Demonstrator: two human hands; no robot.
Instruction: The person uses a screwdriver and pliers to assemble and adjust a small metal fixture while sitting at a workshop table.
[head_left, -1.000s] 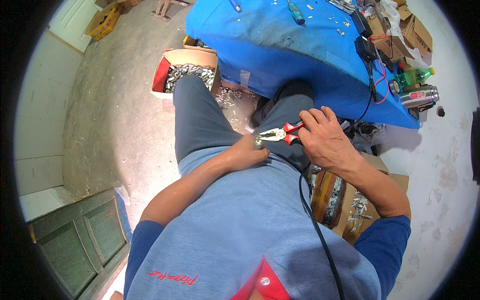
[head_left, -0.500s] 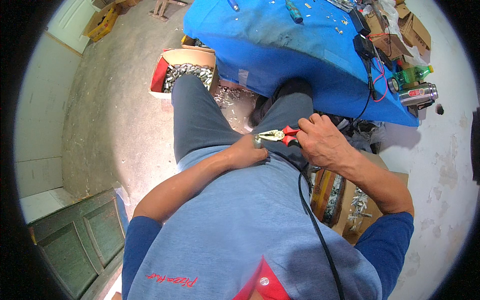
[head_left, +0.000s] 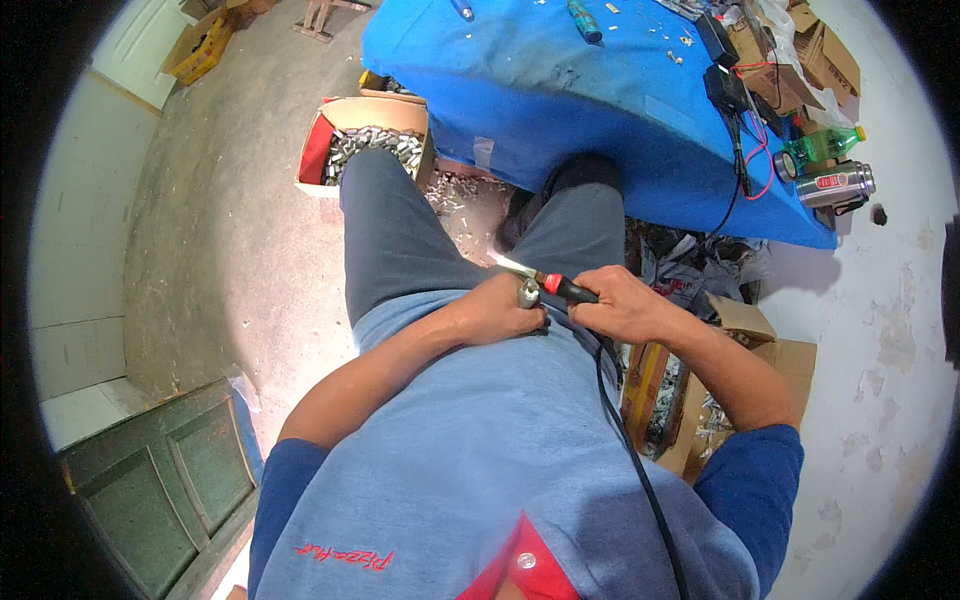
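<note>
Red-and-black-handled steel pliers [head_left: 552,283] now edge-on, right hand [head_left: 620,304] shifted toward seven o'clock | right hand wrapped round handles, long axis ten-to-four | small silvery metal cylinder [head_left: 529,293] at nine o'clock from it, clasped by nearer left hand [head_left: 497,308]; pliers contact unclear

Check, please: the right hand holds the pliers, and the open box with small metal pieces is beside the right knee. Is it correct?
The side is wrong: the head view shows the open box with small metal pieces beside the left knee. The right hand holds the pliers.
</note>
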